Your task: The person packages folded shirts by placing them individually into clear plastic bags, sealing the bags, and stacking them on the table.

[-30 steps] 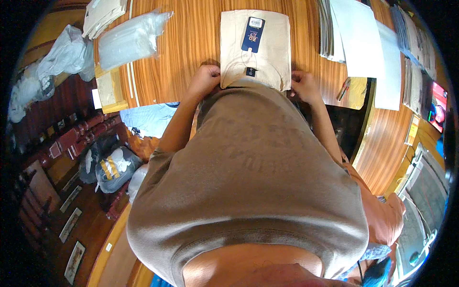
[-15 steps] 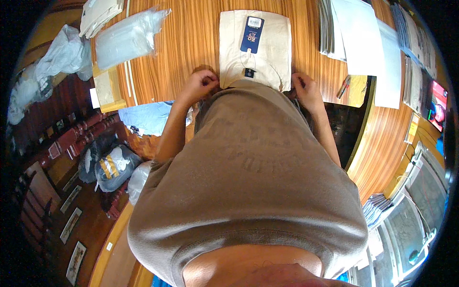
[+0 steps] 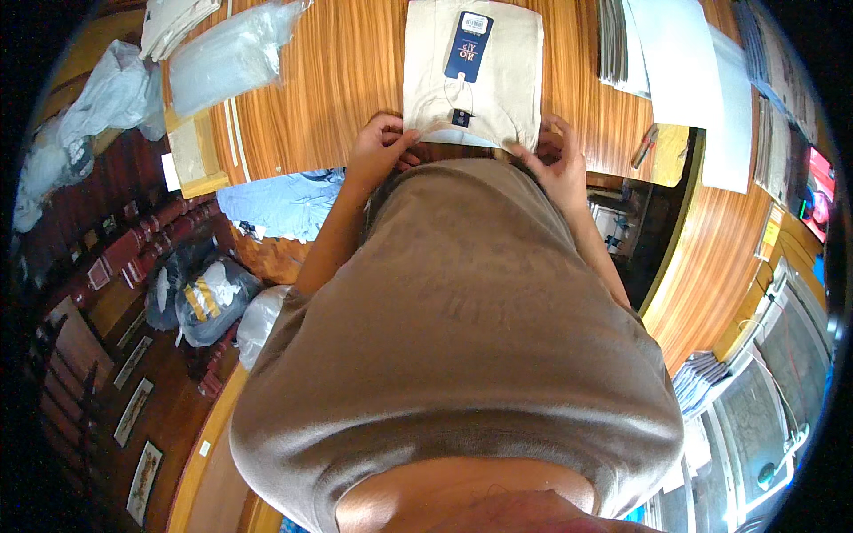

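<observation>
A folded cream shirt (image 3: 426,71) lies on the wooden table in front of me, its neckline toward my body. On it is a dark blue hang tag (image 3: 469,46), joined by a loop of string near a small dark neck label (image 3: 461,118). A pale strip shows inside the neckline at the near edge. My left hand (image 3: 380,149) is closed at the shirt's near left corner, thumb against the cloth. At the near right corner, my right hand (image 3: 556,164) pinches the edge between thumb and fingers; some fingertips are hidden.
Clear plastic bags (image 3: 233,60) lie at the left of the table, near folded pale cloth (image 3: 176,22). To the right are white sheets (image 3: 675,67), a stack of grey boards (image 3: 611,44) and red-handled snips (image 3: 645,145). Blue cloth (image 3: 280,206) and filled bags (image 3: 213,302) sit lower left.
Both hands have moved inward onto the shirt's near corners. The near edge has spread, showing the pale strip in the neckline. The view has shifted slightly.
</observation>
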A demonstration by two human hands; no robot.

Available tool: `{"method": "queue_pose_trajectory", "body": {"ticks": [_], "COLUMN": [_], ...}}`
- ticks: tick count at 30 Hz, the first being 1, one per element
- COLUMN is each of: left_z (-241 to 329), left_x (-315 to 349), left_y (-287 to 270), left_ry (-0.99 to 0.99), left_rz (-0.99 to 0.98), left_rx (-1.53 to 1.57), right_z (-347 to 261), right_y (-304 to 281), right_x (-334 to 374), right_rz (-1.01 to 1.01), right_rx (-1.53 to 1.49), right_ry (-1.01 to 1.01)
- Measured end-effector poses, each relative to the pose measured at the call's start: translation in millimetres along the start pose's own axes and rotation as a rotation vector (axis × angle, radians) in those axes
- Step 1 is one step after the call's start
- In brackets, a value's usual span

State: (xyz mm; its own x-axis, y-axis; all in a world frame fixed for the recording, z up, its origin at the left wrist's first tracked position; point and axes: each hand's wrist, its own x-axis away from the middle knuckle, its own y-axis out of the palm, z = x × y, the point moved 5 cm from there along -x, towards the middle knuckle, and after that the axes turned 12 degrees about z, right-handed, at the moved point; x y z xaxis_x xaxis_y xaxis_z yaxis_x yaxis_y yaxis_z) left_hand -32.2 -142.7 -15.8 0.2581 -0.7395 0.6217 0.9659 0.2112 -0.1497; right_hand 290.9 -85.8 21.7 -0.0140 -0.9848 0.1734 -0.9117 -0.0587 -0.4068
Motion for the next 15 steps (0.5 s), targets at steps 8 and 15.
{"method": "queue_pose_trajectory", "body": {"ticks": [8, 15], "left_z": [-9.3, 1.3], "left_x": [10.8, 5.9], "left_y": [-4.4, 2.1], "left_ry": [0.392, 0.500], "left_rz": [0.140, 0.106], "left_rx": [-0.018, 0.004], "right_z": [-0.3, 0.6], "right_y": [-5.2, -3.5], "right_x": [5.6, 0.7], "right_rz": [0.121, 0.108], "right_rx": [0.076, 0.025], "right_ry": [-0.480, -0.354]}}
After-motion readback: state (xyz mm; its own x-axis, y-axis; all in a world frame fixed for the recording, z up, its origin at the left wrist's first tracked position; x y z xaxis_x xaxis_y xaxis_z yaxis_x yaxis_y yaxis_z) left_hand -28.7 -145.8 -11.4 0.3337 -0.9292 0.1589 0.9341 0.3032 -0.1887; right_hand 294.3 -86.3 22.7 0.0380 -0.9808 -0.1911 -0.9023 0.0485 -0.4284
